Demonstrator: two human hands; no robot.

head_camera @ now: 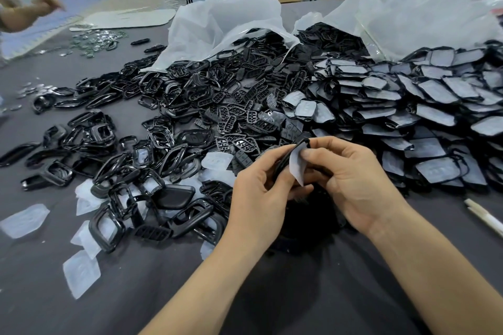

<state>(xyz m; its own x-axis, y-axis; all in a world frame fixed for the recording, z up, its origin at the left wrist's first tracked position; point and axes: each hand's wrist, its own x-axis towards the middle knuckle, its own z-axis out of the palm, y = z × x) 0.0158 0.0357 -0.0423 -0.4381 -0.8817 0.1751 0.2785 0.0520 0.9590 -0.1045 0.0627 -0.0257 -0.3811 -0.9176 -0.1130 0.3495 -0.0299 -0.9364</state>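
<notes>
Pinching a translucent pad (297,167) against a black shell (283,162), 2 hands met low in the middle of the head view, just above the grey table (299,296). The left hand (260,193) was curled round the shell's near edge and held it firmly. The right hand (351,179) nipped the pad's upper end between thumb and forefinger, its other fingers folded in behind.

The pad looked thin and floppy, so it could have creased or sat askew if pressed before its outline matched the shell. A loose left-hand grip could have dropped the shell into the heap of frames (163,130) to the left, where it would be hard to pick out. To the right, the stack of covered shells (408,106) lay close enough for a wrist to knock. More loose pads (81,272) lay near left.
</notes>
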